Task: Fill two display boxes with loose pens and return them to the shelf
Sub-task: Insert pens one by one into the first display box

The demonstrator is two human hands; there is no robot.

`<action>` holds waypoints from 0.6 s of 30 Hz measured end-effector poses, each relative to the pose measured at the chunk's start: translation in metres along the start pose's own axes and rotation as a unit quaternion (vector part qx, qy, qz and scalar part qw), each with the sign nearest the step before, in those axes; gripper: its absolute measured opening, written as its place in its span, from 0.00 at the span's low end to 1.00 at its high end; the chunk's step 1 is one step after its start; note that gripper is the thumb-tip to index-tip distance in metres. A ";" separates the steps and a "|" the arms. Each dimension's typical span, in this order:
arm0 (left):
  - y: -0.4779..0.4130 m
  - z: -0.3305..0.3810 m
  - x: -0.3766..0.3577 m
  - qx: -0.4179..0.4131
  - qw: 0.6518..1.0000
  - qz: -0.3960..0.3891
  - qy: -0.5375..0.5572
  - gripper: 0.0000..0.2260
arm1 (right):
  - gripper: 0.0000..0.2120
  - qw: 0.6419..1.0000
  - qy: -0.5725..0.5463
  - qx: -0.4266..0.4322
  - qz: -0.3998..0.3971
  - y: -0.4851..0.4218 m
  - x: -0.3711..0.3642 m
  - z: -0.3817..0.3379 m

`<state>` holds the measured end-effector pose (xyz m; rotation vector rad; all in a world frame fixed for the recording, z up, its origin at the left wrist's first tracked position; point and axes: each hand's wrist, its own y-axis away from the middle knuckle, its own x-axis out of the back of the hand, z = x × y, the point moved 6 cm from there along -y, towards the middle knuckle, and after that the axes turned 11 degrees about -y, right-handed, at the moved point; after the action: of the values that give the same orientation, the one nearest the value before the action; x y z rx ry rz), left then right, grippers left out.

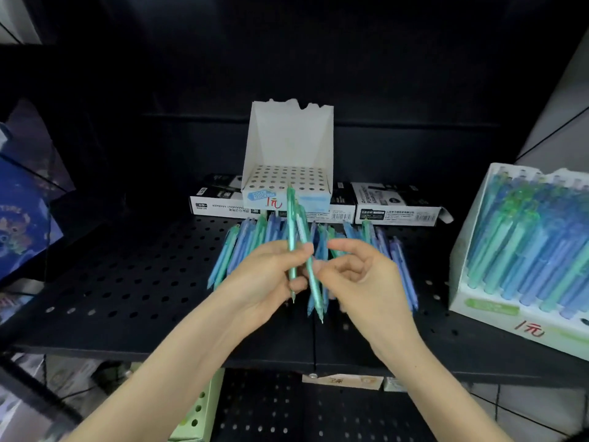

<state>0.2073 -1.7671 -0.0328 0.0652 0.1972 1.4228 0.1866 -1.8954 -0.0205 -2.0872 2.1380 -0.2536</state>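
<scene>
Both forearms reach forward from below and meet over the middle of the black perforated shelf. The left hand is turned with the palm to the right. Its thumb lies across two green pens and its fingers curl behind them, so it holds them. The pens stand nearly upright with the tips down, and the second one leans a little to the right. The right hand is just beside it, with the palm up and the fingers curled inward. Its thumb tip is at the lower part of the leaning pen, but I cannot tell if this hand really grips it.

Under and behind the hands, the loose pens lie spread like a fan on the shelf, blue and green. At the back, the empty display box stands on flat marker boxes, and its insert with holes has no pens in it. At the right edge of the shelf, well apart from the hands, stands the full display box with rows of pens.
</scene>
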 end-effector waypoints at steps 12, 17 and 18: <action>-0.026 0.025 0.009 -0.064 0.998 0.004 0.006 0.07 | 0.21 0.872 0.489 -0.027 -0.005 -0.047 0.009 0.013; -0.031 0.021 0.006 -0.065 0.997 -0.012 0.040 0.07 | 0.20 0.877 0.479 -0.033 0.007 -0.054 0.011 0.013; -0.032 0.020 0.006 -0.063 0.997 -0.015 0.044 0.07 | 0.20 0.881 0.472 -0.031 0.009 -0.054 0.012 0.013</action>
<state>0.2423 -1.7648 -0.0185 -0.1042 0.1798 1.4069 0.2421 -1.9090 -0.0209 -2.2208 2.6154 -1.4841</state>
